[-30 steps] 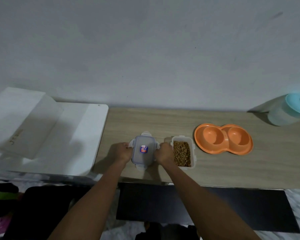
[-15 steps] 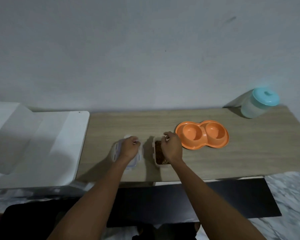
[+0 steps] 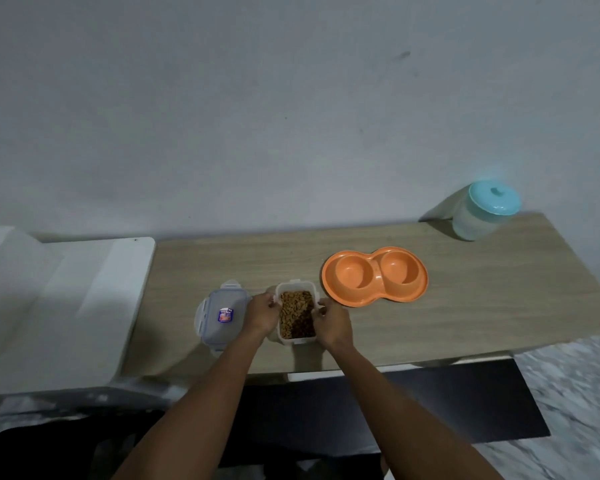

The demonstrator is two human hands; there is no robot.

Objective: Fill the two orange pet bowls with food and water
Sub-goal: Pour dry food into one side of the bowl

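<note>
Two hands grip one open food container (image 3: pixel 297 315) of kibble, the left hand (image 3: pixel 262 317) on its left wall, the right hand (image 3: pixel 331 325) on its right wall, fingers curled at the rim. One clip lid (image 3: pixel 220 315) lies just left. One orange double bowl (image 3: pixel 374 277), two wells, sits near on the right. One teal-lidded jar (image 3: pixel 485 211), contents unclear, stands at the wooden table's (image 3: pixel 465 306) far corner against a grey wall (image 3: pixel 291 116).
</note>
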